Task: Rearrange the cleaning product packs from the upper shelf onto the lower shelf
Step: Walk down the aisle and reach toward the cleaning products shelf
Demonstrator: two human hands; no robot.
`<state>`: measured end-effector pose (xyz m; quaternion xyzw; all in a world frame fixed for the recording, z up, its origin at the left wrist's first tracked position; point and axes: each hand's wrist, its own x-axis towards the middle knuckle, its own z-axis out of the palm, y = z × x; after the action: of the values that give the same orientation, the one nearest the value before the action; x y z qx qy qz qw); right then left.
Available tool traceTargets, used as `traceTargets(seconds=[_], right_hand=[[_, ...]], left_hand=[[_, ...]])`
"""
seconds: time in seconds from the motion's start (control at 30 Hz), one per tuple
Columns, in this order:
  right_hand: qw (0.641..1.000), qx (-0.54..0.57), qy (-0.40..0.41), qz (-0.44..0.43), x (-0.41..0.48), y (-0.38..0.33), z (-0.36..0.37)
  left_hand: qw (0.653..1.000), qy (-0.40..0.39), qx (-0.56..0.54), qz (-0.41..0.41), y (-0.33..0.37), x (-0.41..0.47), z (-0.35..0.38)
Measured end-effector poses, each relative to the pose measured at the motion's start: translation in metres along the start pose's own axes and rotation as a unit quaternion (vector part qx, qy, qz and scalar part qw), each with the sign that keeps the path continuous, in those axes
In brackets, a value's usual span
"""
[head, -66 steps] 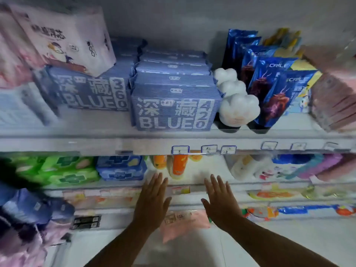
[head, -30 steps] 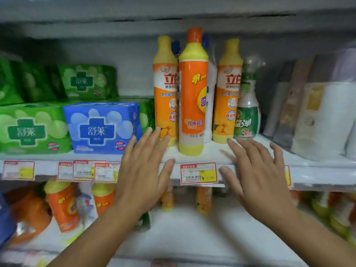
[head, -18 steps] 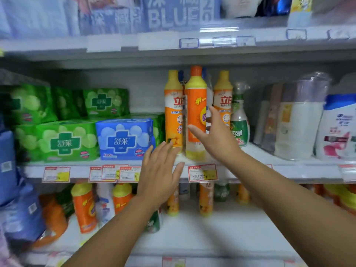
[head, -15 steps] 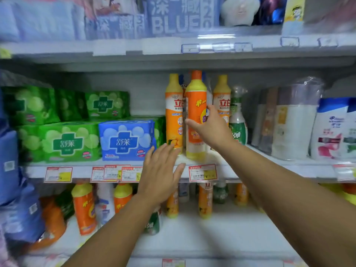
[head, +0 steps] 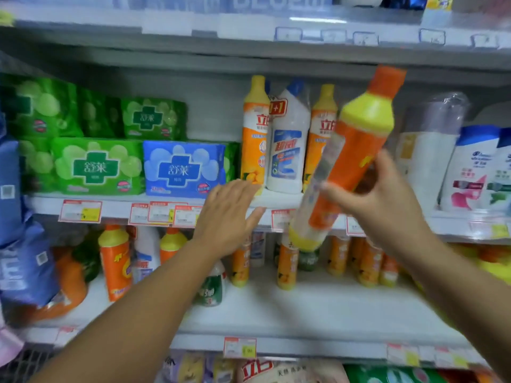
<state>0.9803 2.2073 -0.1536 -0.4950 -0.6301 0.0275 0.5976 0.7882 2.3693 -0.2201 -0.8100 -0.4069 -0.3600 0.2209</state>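
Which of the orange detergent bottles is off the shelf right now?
The orange-capped bottle, tilted in the right hand. The two yellow-capped ones stand upright on the shelf, flanking a white bottle.

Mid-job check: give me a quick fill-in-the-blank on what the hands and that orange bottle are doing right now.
1. The orange bottle is held by the ____ hand.
2. The bottle is not upright but ____, its cap toward the upper right.
3. The left hand is open and holds ____.
4. The pack left of the standing bottles, among the green packs, is ____ in colour.

Missing words: right; tilted; nothing; blue
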Motion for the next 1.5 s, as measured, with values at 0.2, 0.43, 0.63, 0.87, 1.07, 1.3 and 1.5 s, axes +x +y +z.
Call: traceTargets(seconds=[0.2, 0.43, 0.63, 0.87, 1.07, 1.3, 1.5], right_hand=[[0.985, -0.055, -0.113, 0.121, -0.083, 0.101, 0.048], [0.968, -0.075, -0.162, 0.177, -0.067, 0.182, 0.120], [0.952, -0.106, -0.175, 0.228, -0.044, 0.204, 0.151], [0.958, -0.081, -0.143, 0.235, -0.057, 0.204, 0.159], [0.948, -0.052, -0.155, 0.271, -0.064, 0.192, 0.155], [0.996, -0.018, -0.055, 0.066, -0.082, 0.087, 0.086], [0.994, -0.092, -0.052, -0.037, 0.052, 0.023, 0.076]], left_hand=[[1.000, 0.013, 0.023, 0.005, -0.007, 0.000, 0.000], [0.998, 0.030, 0.049, 0.015, -0.010, 0.001, 0.004], [0.998, 0.027, 0.063, 0.012, -0.011, 0.001, 0.006], [0.998, 0.031, 0.059, 0.006, -0.008, 0.000, 0.004], [0.998, 0.016, 0.056, -0.002, -0.005, -0.002, 0.002], [0.999, 0.007, 0.040, -0.006, -0.004, -0.004, 0.000], [1.000, -0.006, 0.023, 0.009, -0.009, -0.004, -0.005]])
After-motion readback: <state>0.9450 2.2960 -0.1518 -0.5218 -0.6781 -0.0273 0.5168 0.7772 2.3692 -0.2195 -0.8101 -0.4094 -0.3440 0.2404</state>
